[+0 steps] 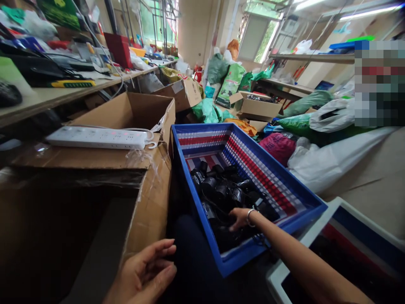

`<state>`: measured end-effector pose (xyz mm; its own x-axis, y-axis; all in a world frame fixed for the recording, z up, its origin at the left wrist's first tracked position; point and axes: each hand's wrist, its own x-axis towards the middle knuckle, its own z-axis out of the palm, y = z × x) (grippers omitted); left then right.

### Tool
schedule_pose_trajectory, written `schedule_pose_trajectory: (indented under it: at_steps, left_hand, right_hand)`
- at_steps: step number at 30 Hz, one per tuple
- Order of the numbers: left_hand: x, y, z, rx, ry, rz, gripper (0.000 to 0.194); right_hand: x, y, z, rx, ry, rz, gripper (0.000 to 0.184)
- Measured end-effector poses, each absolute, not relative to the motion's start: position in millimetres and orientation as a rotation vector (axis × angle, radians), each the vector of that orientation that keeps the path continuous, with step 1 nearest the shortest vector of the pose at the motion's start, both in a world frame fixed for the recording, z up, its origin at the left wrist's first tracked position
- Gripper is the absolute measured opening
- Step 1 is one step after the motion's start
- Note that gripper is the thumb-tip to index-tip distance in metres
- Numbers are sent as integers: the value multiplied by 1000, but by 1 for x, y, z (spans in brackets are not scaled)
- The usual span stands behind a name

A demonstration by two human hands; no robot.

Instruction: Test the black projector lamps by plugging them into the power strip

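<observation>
A blue plastic crate (311,202) stands in front of me with a pile of small black parts (224,192) and cables in it. My right hand (240,218), a bracelet on its wrist, reaches into the near end of the crate and rests on the black parts; its fingers are tucked among them and partly hidden. My left hand (145,272) hovers low at the near side, fingers loosely curled and apart, holding nothing, beside the corner of a large open cardboard box (152,198).
A white power strip (98,137) lies on the cardboard box's flap. A second crate with a white rim (319,230) sits at the lower right. A cluttered workbench (47,95) runs along the left; more boxes (256,107) and bags (329,158) fill the back and right.
</observation>
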<state>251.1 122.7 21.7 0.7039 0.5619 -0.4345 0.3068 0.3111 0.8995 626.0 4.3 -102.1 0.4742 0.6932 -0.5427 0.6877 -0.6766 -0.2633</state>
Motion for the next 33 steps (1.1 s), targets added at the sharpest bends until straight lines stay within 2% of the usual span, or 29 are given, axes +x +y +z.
schedule_pose_trajectory:
  at_steps: [2, 5, 11, 14, 16, 19, 20, 24, 27, 31, 33]
  left_hand:
    - [252, 124, 23, 1300, 824, 187, 51]
    - [253, 125, 25, 1323, 832, 184, 50]
    - [255, 120, 33, 1297, 849, 233, 51]
    - [257, 115, 38, 1281, 863, 290, 50]
    - [259, 112, 41, 1279, 874, 323, 50]
    - [259, 107, 44, 1307, 859, 317, 49]
    - [258, 104, 44, 1326, 851, 312, 48]
    - [261, 84, 34, 1348, 818, 301, 48]
    - [279, 59, 20, 1274, 772, 247, 66]
    - [321, 31, 6, 1210, 504, 252, 118]
    - [343, 27, 5, 1175, 384, 303, 130]
  right_hand:
    - [611, -9, -104, -2654, -1322, 1004, 17]
    - [604, -23, -92, -2633, -1373, 905, 1]
    - [597, -45, -29, -2450, -1427, 704, 25]
    - [591, -53, 14, -2195, -1180, 664, 37]
    - [591, -52, 41, -2094, -1015, 675, 38]
    - [593, -45, 66, -2130, -1093, 709, 26]
    - [593, -43, 70, -2173, -1161, 701, 28]
    - [575, -43, 84, -2219, -1077, 848, 65]
    - [554, -57, 104, -1975, -829, 1092, 68]
    - [531, -73, 126, -1682, -709, 1172, 57]
    - [520, -75, 125, -1574, -670, 1161, 49]
